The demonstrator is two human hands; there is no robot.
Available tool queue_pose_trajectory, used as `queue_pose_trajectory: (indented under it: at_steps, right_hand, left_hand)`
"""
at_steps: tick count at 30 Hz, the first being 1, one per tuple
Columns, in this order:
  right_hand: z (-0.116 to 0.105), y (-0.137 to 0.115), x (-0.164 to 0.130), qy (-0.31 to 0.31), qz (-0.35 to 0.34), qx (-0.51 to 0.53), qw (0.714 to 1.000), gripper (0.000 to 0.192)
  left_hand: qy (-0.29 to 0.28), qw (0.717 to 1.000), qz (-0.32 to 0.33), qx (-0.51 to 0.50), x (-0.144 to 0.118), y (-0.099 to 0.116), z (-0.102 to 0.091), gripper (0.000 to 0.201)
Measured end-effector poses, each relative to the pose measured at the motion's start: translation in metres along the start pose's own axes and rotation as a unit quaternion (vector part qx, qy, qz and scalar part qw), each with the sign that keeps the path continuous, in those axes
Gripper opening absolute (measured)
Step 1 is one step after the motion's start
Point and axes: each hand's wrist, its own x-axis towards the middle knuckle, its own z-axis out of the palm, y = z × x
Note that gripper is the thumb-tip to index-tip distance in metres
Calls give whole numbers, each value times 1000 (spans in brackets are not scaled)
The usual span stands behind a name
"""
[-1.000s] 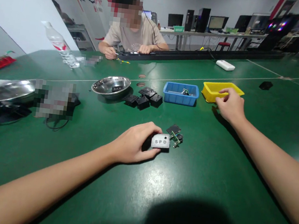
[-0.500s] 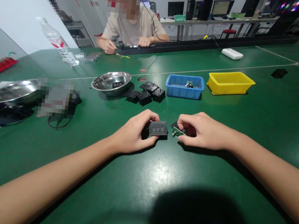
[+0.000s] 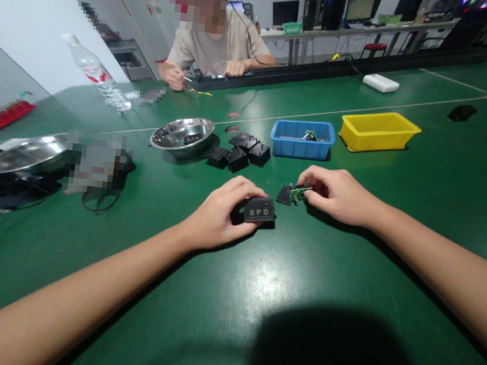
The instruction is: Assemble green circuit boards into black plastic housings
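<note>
Between the thumb and fingers of my left hand (image 3: 224, 213) is a black plastic case (image 3: 260, 210) marked "SPD", held low over the table. My right hand (image 3: 334, 196) pinches a small green circuit board (image 3: 299, 195) by its edge, to the right of the case. Just left of the board, a small black plastic piece (image 3: 284, 194) shows on the table side; whether it touches the board I cannot tell. Beyond my hands, several black cases (image 3: 242, 151) lie in a loose heap.
Behind the heap stand a steel bowl (image 3: 182, 133) with a black part inside, a blue bin (image 3: 302, 139) with circuit boards, and a yellow bin (image 3: 379, 133). A water bottle (image 3: 99, 76) and another steel bowl (image 3: 29, 153) are at left. A person (image 3: 218, 43) works across the table.
My right hand has moved away from me and slightly right with the circuit board, so the small black piece shows apart from the fingers. My left hand still holds the case in nearly the same place.
</note>
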Motion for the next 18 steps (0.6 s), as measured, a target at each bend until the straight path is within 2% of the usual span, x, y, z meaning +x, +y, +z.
queue_pose_trajectory:
  at_steps: [5,8,12,18]
  right_hand:
    - [-1,6,2,22,7,4,1000,17]
    - [-3,12,3,43,22,-7,999,15]
    - [-5,16,4,50,40,-8,998,10]
    - [-6,16,3,40,40,-11,998,11]
  left_hand:
    - [66,997,-22,-45,-3,-6,2,31]
    - [82,992,-40,-92,-5,-8,5,38]
    - [78,993,-48,-72,-4,-5,5,41]
    - [47,999,-16,-22,-2,-3,2,31]
